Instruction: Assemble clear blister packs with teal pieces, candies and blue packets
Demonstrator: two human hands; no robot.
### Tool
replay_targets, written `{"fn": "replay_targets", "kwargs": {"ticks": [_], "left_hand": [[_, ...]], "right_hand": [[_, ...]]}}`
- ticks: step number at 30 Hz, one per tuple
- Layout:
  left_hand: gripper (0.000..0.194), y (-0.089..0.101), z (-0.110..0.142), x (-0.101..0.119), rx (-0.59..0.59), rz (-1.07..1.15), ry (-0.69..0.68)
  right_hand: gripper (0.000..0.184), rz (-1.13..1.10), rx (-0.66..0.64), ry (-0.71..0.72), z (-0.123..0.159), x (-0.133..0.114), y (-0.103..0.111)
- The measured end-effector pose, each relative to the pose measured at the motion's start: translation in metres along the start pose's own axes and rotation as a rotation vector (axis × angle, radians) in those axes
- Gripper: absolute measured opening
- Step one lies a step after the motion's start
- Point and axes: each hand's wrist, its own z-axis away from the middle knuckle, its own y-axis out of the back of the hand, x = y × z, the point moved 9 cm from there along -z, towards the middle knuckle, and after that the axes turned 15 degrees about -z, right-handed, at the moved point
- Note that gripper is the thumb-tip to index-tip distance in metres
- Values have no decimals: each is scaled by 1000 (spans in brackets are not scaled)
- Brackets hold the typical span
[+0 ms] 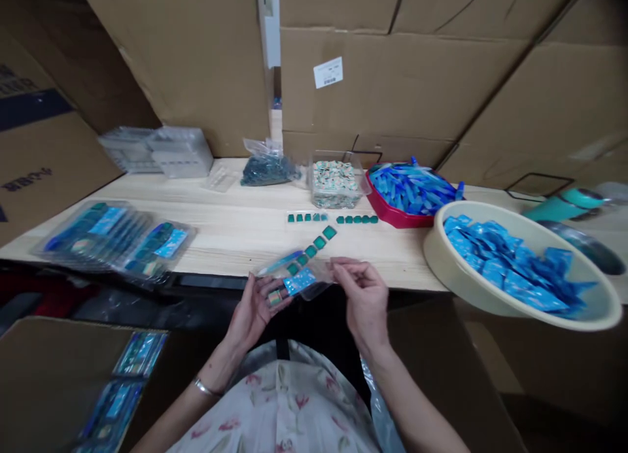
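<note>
My left hand (252,311) lies palm up at the table's front edge, cradling a clear plastic bag (299,282) with a blue card and a teal square inside. My right hand (360,295) pinches the bag's right edge between thumb and fingers. Just beyond the bag, teal square tiles (316,245) lie in a slanting line on the pale wooden table (235,227). Two short rows of teal tiles (357,219) sit farther back. To the left lies a pile of sealed bags (112,240) holding blue cards and teal tiles.
A cream bowl (520,309) of blue packets overhangs the right side, and a red tray (392,214) of blue packets stands behind it. A clear box of mixed pieces (336,182), a bag of dark beads (267,170) and cardboard boxes (392,80) line the back.
</note>
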Motion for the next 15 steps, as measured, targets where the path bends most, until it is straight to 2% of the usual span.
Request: {"fn": "replay_targets", "kwargs": {"ticks": [2, 4, 7, 9, 11, 13, 15], "left_hand": [[45, -5, 1, 1, -13, 4, -13], [49, -9, 2, 2, -33, -21, -32], [40, -4, 3, 4, 4, -126, -77], [34, 5, 3, 3, 61, -184, -91], [32, 13, 2, 1, 109, -195, -83], [33, 18, 3, 2, 133, -180, -82], [34, 19, 7, 5, 135, -164, -100]], "right_hand": [[24, -179, 69, -215, 11, 44, -10], [29, -288, 120, -362, 23, 78, -14], [31, -224, 112, -459, 34, 101, -9], [32, -3, 18, -502, 36, 101, -3], [41, 306, -89, -464, 30, 88, 5], [44, 610, -124, -295, 16, 62, 14], [39, 791, -122, -113, 3, 39, 13]]}}
